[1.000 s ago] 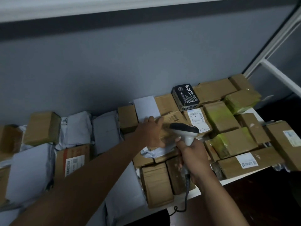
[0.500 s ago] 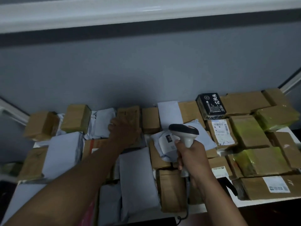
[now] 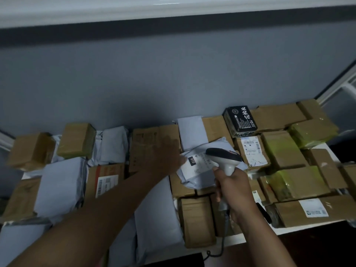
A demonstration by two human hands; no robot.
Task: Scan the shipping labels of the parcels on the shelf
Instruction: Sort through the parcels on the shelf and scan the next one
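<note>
Crowding the white shelf [image 3: 256,233] from wall to front edge, boxes and grey mailers leave bare board only along the front lip at 5 o'clock. At 9 o'clock a brown box [image 3: 104,183] shows a barcode label. The left hand [image 3: 163,157], blurred, lies flat with fingers spread, fingertips touching the grey mailer [image 3: 196,170] at its 3 o'clock. The right hand [image 3: 234,191] grips the scanner [image 3: 224,158], whose head hangs over the mailer's label [image 3: 198,162].

Dim, bluish light, soft blur — wide-angle edge bending
</note>
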